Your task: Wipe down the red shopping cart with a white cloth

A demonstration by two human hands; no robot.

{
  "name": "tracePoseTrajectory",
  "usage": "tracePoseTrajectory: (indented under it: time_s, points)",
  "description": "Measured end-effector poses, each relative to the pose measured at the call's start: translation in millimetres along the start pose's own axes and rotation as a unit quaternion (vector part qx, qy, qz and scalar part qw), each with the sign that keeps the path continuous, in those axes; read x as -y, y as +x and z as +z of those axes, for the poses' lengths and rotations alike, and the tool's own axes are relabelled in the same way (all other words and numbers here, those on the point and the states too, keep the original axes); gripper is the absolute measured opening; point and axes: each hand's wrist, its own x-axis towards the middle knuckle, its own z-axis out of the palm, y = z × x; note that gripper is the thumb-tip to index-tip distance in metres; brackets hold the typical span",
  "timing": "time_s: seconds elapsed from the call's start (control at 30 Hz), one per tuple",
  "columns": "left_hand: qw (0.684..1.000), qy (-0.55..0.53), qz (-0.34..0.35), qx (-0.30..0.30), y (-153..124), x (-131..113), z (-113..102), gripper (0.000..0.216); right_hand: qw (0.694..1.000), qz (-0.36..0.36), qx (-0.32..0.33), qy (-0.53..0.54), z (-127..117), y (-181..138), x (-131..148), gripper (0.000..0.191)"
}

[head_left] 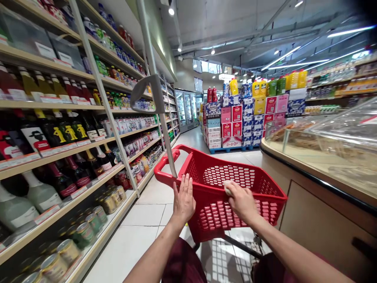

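Observation:
A red plastic shopping basket (259,184) on a wheeled frame stands on the tiled aisle floor in front of me, and it looks empty inside. My left hand (184,198) rests flat on the basket's near rim, fingers stretched out and together. My right hand (241,200) is closed over the near rim a little to the right, with a small pale thing (227,188) pinched in its fingers; I cannot make out what it is. A grey pull handle (149,92) rises from the basket's left corner on a slanted pole.
Long shelves (73,137) of bottles, jars and cans line the left side. A counter with a clear display case (330,145) stands on the right. Stacked cartons topped with bottles (244,118) sit on a blue pallet ahead, and glass-door fridges (187,110) stand at the aisle's far end.

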Motion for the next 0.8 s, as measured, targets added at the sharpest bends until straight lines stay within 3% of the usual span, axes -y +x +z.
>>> tracePoseTrajectory:
  time_s: [0.13,0.2,0.27,0.37,0.47,0.6,0.67,0.73,0.8]
  points:
    - [0.999,-0.004,0.044,0.03,18,-28,10,0.067,0.997,-0.059,0.016,0.054,8,12,15,0.04]
    - [0.997,-0.001,0.05,0.051,22,-35,14,0.067,0.996,-0.071,0.019,0.05,5,6,-3,0.043]
    - [0.997,0.004,0.045,0.068,24,-38,15,0.067,0.998,-0.058,0.021,0.026,-4,-11,-40,0.048]
    - [0.995,0.001,0.055,0.086,24,-48,17,0.066,0.999,0.022,0.008,-0.033,-19,-37,-90,0.048]
    - [0.99,-0.008,0.095,0.104,26,-71,22,0.063,0.995,0.085,0.001,-0.054,-22,-42,-99,0.047]
    - [0.982,-0.015,0.129,0.139,31,-102,28,0.058,0.999,0.032,0.037,0.002,-22,-37,-96,0.054]
    - [0.979,-0.019,0.131,0.157,34,-110,29,0.06,0.996,0.075,0.049,0.006,-30,-42,-111,0.055]
    - [0.976,-0.025,0.128,0.174,36,-116,29,0.062,0.983,0.175,0.046,-0.014,-40,-49,-130,0.052]
    - [0.972,-0.036,0.13,0.19,37,-123,29,0.064,0.972,0.23,0.04,-0.019,-45,-51,-138,0.049]
